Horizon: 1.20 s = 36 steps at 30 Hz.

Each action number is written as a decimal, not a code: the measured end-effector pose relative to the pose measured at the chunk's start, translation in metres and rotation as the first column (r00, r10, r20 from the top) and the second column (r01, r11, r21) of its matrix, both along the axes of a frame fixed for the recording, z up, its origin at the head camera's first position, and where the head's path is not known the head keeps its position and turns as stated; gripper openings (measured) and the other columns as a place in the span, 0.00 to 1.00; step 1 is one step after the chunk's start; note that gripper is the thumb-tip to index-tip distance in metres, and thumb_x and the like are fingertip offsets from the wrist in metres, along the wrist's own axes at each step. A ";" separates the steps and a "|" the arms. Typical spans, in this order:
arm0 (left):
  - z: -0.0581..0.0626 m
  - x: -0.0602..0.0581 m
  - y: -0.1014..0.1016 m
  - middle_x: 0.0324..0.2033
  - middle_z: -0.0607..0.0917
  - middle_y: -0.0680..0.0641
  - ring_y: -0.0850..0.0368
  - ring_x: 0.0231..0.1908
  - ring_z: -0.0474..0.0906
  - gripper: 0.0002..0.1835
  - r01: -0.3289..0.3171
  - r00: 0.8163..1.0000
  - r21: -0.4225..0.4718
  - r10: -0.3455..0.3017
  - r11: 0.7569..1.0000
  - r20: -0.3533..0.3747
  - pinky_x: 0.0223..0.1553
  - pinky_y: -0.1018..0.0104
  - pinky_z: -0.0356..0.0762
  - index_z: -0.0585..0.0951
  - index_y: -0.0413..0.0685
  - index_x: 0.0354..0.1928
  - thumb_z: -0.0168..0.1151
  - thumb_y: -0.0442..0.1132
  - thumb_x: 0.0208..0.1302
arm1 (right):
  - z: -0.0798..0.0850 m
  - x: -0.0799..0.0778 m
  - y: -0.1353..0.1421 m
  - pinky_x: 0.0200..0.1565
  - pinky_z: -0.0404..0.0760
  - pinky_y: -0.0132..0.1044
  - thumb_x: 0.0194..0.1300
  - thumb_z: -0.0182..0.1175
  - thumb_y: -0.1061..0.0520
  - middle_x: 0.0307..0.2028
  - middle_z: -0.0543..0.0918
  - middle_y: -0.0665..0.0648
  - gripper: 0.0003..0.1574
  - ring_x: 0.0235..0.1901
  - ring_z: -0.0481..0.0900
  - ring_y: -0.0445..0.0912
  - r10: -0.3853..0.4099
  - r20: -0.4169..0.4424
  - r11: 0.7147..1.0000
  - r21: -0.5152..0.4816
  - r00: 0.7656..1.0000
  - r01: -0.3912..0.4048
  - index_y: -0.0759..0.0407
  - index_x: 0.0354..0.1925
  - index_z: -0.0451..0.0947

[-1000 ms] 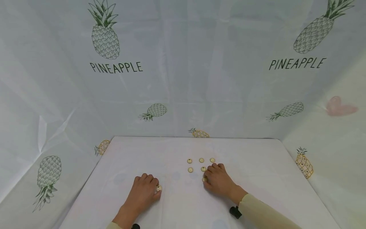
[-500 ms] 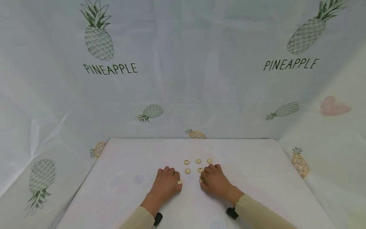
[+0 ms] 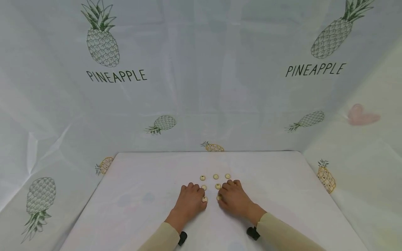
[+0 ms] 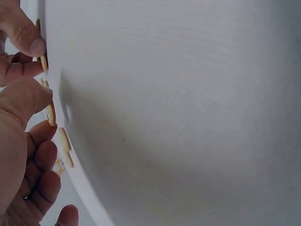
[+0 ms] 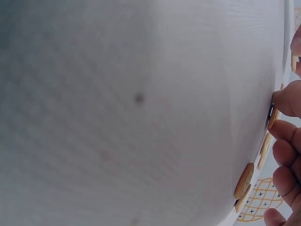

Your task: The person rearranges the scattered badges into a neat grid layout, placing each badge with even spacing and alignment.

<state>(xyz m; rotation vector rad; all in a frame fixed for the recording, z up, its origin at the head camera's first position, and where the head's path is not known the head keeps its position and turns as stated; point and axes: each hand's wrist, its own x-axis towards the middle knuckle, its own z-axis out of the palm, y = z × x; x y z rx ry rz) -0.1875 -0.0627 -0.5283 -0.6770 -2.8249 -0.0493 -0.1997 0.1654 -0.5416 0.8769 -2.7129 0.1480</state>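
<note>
My left hand [image 3: 190, 199] pinches a small round tan wooden-looking disc [image 3: 205, 199] between thumb and index finger, low over the white table. In the left wrist view that disc [image 4: 51, 113] stands on edge between the fingertips. To its right, my right hand [image 3: 235, 197] pinches a like disc [image 3: 218, 197] at the table; its thin edge [image 5: 272, 117] shows in the right wrist view. Just beyond the hands lie two more discs, a left one [image 3: 203, 187] partly behind the left fingers and a right one [image 3: 218, 186] by the right fingers.
A back row holds three discs, at left [image 3: 202, 177], centre [image 3: 215, 176] and right [image 3: 227, 176]. White cloth covers the table [image 3: 150, 174]. Behind it hangs a white curtain [image 3: 201, 87] printed with pineapples. Dark wrist cameras sit under both wrists.
My left hand has carried its disc rightward and slightly away from me, to beside the right hand. The right hand keeps its disc at nearly the same spot. The view has shifted slightly.
</note>
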 end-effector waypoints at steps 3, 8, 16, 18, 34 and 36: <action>-0.003 -0.001 0.000 0.33 0.81 0.53 0.54 0.38 0.73 0.13 -0.004 1.000 -0.015 0.004 1.000 0.005 0.42 0.54 0.72 0.86 0.53 0.40 0.70 0.54 0.65 | 0.000 0.000 -0.001 0.52 0.70 0.50 0.67 0.70 0.46 0.35 0.81 0.46 0.09 0.40 0.73 0.45 -0.001 -0.001 1.000 0.004 1.000 0.001 0.48 0.37 0.85; -0.004 -0.002 0.001 0.34 0.81 0.53 0.54 0.38 0.73 0.14 -0.015 1.000 -0.027 0.015 1.000 0.021 0.42 0.53 0.73 0.87 0.53 0.42 0.70 0.54 0.66 | 0.000 -0.001 -0.001 0.53 0.70 0.50 0.68 0.70 0.45 0.35 0.81 0.46 0.09 0.40 0.72 0.45 -0.010 0.006 1.000 0.016 1.000 0.010 0.47 0.37 0.85; -0.004 -0.002 0.001 0.35 0.82 0.53 0.54 0.39 0.73 0.15 -0.033 0.998 -0.023 0.034 0.999 0.057 0.44 0.53 0.73 0.87 0.53 0.43 0.70 0.55 0.66 | 0.000 -0.001 -0.001 0.53 0.70 0.50 0.68 0.70 0.45 0.36 0.82 0.46 0.09 0.41 0.73 0.45 -0.003 0.005 1.000 0.012 1.000 0.003 0.47 0.37 0.85; -0.004 -0.002 0.001 0.35 0.82 0.53 0.54 0.39 0.73 0.15 -0.036 0.997 -0.019 0.037 0.999 0.065 0.44 0.52 0.73 0.87 0.53 0.43 0.71 0.55 0.66 | 0.001 -0.001 0.000 0.53 0.70 0.50 0.68 0.70 0.45 0.36 0.82 0.46 0.09 0.41 0.73 0.45 -0.003 0.005 1.000 0.015 1.000 0.003 0.47 0.37 0.85; -0.011 0.002 -0.016 0.37 0.83 0.54 0.55 0.39 0.73 0.15 -0.112 0.990 0.078 0.104 0.991 0.098 0.44 0.52 0.72 0.86 0.55 0.42 0.71 0.57 0.67 | 0.003 0.004 0.007 0.54 0.70 0.53 0.69 0.68 0.44 0.38 0.82 0.48 0.12 0.42 0.72 0.47 -0.024 -0.006 1.000 0.017 1.000 0.024 0.50 0.41 0.86; -0.006 0.008 -0.026 0.37 0.83 0.53 0.54 0.39 0.73 0.16 -0.141 0.987 0.103 0.132 0.985 0.097 0.44 0.51 0.73 0.86 0.54 0.43 0.72 0.56 0.66 | 0.007 0.007 0.010 0.54 0.71 0.53 0.69 0.69 0.46 0.39 0.82 0.49 0.11 0.43 0.72 0.47 -0.034 -0.016 0.999 -0.008 0.999 0.034 0.51 0.41 0.86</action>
